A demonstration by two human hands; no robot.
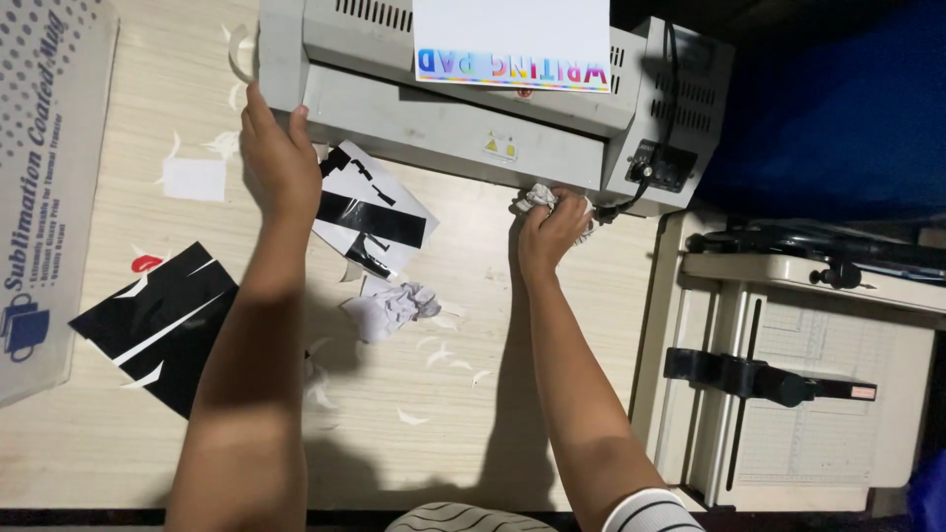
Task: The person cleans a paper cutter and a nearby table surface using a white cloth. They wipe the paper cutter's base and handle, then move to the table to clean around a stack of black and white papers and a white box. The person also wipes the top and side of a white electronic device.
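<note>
A grey laminating machine (463, 118) stands at the back of the wooden table, with a white printed sheet (512, 44) sticking out of its top. My left hand (279, 158) rests flat against the machine's front left corner. My right hand (550, 229) is closed around a crumpled white tissue (540, 197) and presses it to the machine's lower front edge, near the black power cable (631, 192).
A black-and-white printed sheet (374, 212) lies below the machine, another black sheet (163, 320) to the left. A second crumpled tissue (389, 307) and paper scraps litter the table (463, 394). A cardboard box (44, 187) sits far left, a paper cutter (788, 379) on the right.
</note>
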